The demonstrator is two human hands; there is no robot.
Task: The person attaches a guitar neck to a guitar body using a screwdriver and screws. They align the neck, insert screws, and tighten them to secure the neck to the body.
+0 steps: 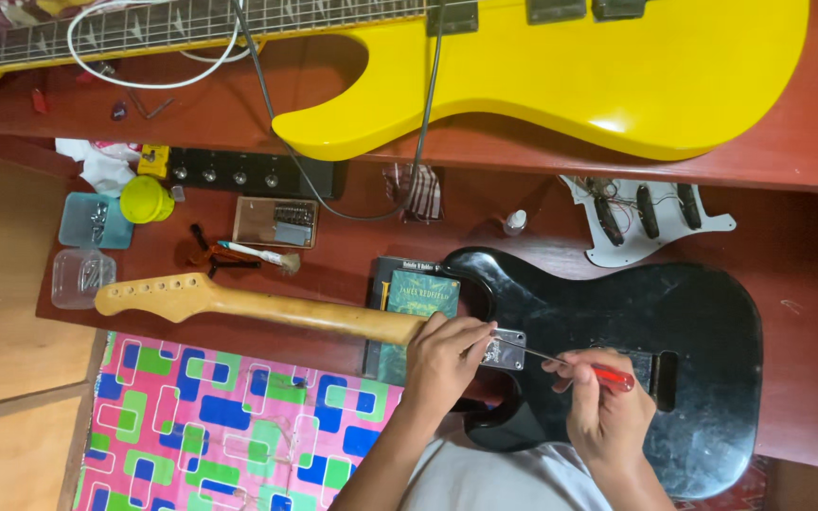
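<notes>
Head view, looking down on a reddish-brown wooden worktable [807, 274]. A black electric guitar body [636, 322] lies back-up at the near edge, its pale maple neck [267, 308] running out to the left over a book with a green cover [418, 289] that props the joint. The left hand [442, 360] rests where neck meets body, fingers curled loosely, the fingertips pressing on the silver neck plate [506, 350]; it grips nothing. The right hand [598, 407] is closed around a screwdriver with a red handle [608, 376], whose thin shaft slants left so that the tip meets the neck plate just beside the left fingertips. Beyond, across the far side of the table, lies a yellow electric guitar [560, 76], a white cable [144, 57] looped over its fretboard. Between the two instruments sit a white pickguard with three pickups [650, 218], a black control strip with knobs [239, 173], a small brush [257, 254], a yellow round lid [144, 199] and two clear plastic boxes of small hardware [87, 251]. A mat patterned in pink, blue and green [220, 426] lies below the neck, at the lower left.
</notes>
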